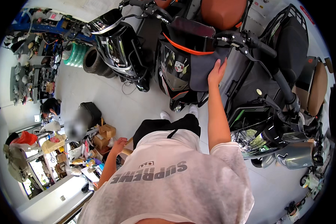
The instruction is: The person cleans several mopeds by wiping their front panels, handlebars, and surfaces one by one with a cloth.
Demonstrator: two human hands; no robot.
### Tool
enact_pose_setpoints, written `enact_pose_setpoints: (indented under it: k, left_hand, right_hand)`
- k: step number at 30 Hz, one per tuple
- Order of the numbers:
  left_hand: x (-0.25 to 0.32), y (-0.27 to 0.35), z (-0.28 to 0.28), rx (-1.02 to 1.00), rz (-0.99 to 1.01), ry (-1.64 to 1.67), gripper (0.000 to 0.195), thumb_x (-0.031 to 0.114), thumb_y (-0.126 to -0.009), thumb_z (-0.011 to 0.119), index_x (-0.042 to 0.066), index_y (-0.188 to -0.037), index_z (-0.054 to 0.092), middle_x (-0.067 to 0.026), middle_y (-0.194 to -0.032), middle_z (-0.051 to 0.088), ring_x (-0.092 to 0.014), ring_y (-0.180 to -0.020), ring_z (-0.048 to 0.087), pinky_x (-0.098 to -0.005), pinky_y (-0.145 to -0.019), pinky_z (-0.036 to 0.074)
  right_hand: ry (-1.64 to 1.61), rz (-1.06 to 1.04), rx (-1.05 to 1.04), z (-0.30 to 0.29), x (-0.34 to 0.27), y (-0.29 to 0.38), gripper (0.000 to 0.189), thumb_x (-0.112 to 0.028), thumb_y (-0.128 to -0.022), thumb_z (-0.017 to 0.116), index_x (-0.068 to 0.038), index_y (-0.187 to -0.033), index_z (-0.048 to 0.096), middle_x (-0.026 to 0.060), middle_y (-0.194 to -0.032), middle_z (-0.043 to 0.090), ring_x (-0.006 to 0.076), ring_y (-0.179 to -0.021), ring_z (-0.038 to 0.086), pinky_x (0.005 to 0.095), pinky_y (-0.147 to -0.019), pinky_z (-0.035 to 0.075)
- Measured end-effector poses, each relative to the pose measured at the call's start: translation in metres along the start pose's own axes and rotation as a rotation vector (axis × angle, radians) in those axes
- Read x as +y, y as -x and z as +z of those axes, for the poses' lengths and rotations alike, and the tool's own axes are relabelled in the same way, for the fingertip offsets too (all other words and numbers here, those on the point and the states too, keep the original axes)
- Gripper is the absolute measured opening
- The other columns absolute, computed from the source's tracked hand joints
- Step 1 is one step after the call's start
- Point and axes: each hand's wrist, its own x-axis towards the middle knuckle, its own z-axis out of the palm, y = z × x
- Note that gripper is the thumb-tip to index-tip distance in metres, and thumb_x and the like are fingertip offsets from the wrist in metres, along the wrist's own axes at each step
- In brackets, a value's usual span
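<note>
My right hand (pixel 217 73) is at the right edge of a dark grey flexible sheet (pixel 199 73), thumb over its face, and appears to hold it. The sheet lies against one side of the front panel of a black electric scooter (pixel 175 60) with orange trim. A shield-shaped badge (pixel 179 66) shows on the scooter's uncovered side. Above the sheet is the dark display or windscreen (pixel 192 27), between the handlebars. My left hand (pixel 119 144) hangs low at my left side, its fingers loosely curled with nothing visible in them, near a tan curved piece (pixel 127 151).
Another black scooter (pixel 119 49) stands to the left, beside stacked tyres (pixel 93 60). More scooters, one with a green-trimmed front (pixel 253 137), crowd the right. Cardboard boxes (pixel 107 131) and a black case (pixel 91 114) sit at left. A person (pixel 51 107) bends near the far-left wall.
</note>
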Motion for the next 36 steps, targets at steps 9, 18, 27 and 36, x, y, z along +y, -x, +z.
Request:
enact_pose_setpoints:
  k: [9,18,27,36]
  left_hand:
    - [-0.076,-0.042,-0.039,-0.203,0.160,-0.239,0.026,0.026,-0.099,0.056,0.004,-0.106,0.068,-0.0071,-0.096,0.070,-0.016,-0.080,0.065,-0.0311,-0.074,0.053]
    - [0.010,-0.146,-0.141,-0.165,0.031,-0.091,0.026,0.021,-0.097,0.053,0.003,-0.112,0.064,-0.0070,-0.101,0.068,-0.019,-0.095,0.064,-0.0341,-0.085,0.052]
    - [0.072,-0.186,-0.197,-0.154,0.003,-0.234,0.030,0.025,-0.095,0.056,0.004,-0.116,0.062,-0.0075,-0.104,0.068,-0.020,-0.096,0.064,-0.0340,-0.084,0.051]
    - [0.064,-0.186,-0.169,-0.212,-0.098,-0.324,0.036,0.038,-0.094,0.056,0.013,-0.120,0.062,-0.0056,-0.109,0.069,-0.021,-0.094,0.063,-0.0381,-0.075,0.048]
  right_hand:
    - [0.096,0.175,0.088,0.004,0.015,0.041,0.058,-0.035,-0.107,0.040,0.005,-0.149,0.036,0.0241,-0.151,0.041,0.0374,-0.140,0.040,0.0391,-0.115,0.030]
    - [0.328,0.096,0.176,0.019,0.037,0.132,0.064,-0.031,-0.106,0.041,0.013,-0.149,0.024,0.0308,-0.156,0.028,0.0410,-0.146,0.028,0.0420,-0.120,0.020]
    - [0.447,0.223,0.244,0.025,0.062,0.190,0.074,-0.035,-0.103,0.048,0.013,-0.151,0.018,0.0324,-0.157,0.023,0.0438,-0.147,0.023,0.0449,-0.121,0.018]
    - [-0.177,0.492,0.333,-0.021,0.095,0.168,0.057,-0.034,-0.095,0.065,0.003,-0.137,0.052,0.0207,-0.126,0.062,0.0330,-0.118,0.058,0.0394,-0.105,0.042]
